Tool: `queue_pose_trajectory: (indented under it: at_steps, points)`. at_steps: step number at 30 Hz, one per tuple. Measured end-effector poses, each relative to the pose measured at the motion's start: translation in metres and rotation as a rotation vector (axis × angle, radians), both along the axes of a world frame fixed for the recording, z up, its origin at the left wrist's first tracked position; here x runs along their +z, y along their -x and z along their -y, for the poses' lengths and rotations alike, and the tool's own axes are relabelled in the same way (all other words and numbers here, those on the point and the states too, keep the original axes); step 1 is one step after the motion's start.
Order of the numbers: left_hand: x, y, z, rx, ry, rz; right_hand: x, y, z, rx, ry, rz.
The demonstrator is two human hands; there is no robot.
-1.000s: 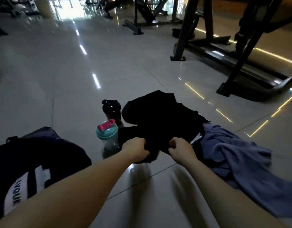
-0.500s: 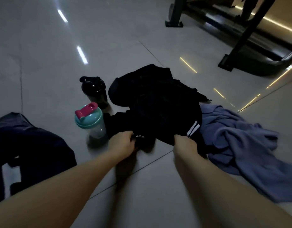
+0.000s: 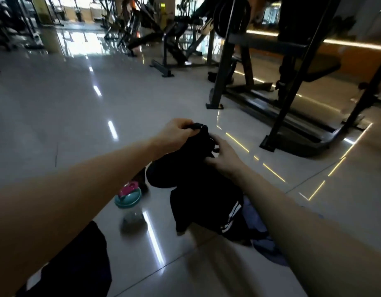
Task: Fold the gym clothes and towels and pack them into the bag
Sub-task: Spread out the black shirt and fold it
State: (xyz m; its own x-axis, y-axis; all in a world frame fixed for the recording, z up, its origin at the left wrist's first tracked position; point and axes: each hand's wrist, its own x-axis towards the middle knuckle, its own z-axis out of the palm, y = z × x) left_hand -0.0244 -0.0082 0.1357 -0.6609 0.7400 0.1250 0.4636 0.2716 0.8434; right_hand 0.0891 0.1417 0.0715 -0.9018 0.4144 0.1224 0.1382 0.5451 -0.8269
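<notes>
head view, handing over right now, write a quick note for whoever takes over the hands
Left hand pinches the top edge of the black striped garment, holding it up over the floor.
Right hand rests against it, fingers spread.
Blue cloth lies crumpled under it; dark bag sits lower left.
Done: nothing visibly folded.
Left: fold both cloths, pack them into the bag.

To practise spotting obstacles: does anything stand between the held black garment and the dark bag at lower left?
The teal-lidded shaker bottle stands on the floor between the black garment, held up by the left hand, and the dark bag. Carried high, the garment could probably pass over it.
</notes>
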Motion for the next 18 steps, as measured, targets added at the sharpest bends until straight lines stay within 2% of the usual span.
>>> queue_pose_trajectory:
  at_steps: [5, 10, 12, 15, 18]
  points:
    - [0.086, -0.019, 0.017, 0.113, -0.176, 0.037, 0.11, -0.019, 0.01, 0.022, 0.03, -0.042]
    - [0.118, -0.025, 0.038, 0.234, -0.361, 0.261, 0.196, -0.054, 0.025, 0.054, 0.17, -0.13]
    - [0.123, -0.026, 0.043, 0.243, -0.414, 0.308, 0.213, -0.062, 0.028, -0.011, 0.174, -0.166]
    - [0.122, -0.023, 0.05, 0.308, -0.423, 0.276, 0.223, -0.071, 0.021, -0.187, 0.144, -0.203]
    - [0.109, -0.017, 0.054, 0.373, -0.432, 0.312, 0.216, -0.081, 0.011, -0.382, 0.242, -0.203]
